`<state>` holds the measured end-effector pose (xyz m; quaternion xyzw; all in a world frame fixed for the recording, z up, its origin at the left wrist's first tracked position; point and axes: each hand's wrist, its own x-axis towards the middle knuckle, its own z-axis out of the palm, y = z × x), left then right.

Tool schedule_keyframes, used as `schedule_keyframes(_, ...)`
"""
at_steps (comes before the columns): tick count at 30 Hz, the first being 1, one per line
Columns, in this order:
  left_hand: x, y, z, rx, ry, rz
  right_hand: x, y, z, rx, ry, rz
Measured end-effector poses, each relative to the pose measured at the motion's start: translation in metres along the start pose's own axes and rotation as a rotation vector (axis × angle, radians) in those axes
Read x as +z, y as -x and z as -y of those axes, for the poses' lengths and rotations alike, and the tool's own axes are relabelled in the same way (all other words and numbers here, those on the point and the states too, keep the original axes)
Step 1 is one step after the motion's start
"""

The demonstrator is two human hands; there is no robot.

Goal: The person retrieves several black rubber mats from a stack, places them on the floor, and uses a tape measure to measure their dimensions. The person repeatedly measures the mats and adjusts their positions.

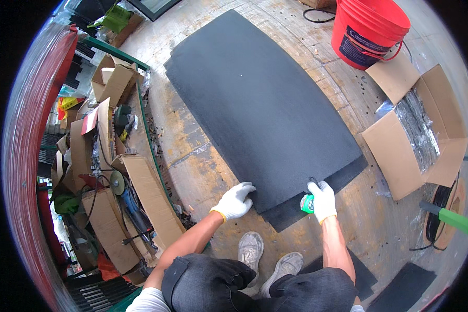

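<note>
A large dark grey-black sheet (265, 99) lies flat on the floor in front of me, and another black sheet (348, 174) shows from under its near edge. My left hand (235, 202), in a white glove, has its fingers bent around the left edge of the upper sheet near the corner. At the near edge, my gloved right hand (324, 202) is closed on a small green-and-white object (307, 204), whose kind I cannot make out. A small dark piece (313, 181) shows at its fingertips, partly hidden.
To the left, a cardboard box (109, 218) holds an angle grinder (135, 210) and cords. At right stand a red bucket (366, 31), an open carton (395, 156) of plastic-wrapped strips and a spool (442, 213). Black offcuts (403, 288) lie near my feet.
</note>
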<state>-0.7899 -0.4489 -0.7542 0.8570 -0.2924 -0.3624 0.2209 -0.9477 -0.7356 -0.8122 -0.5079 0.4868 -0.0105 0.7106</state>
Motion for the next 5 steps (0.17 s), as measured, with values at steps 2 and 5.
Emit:
schedule_keyframes(2, -0.007, 0.000, -0.007, -0.037, 0.020, 0.092, -0.016, 0.005, -0.003, 0.022, 0.004, 0.054)
schedule_keyframes(5, -0.014, -0.005, -0.020, -0.089, 0.038, 0.184, -0.032, 0.015, -0.009, 0.051, -0.089, 0.040)
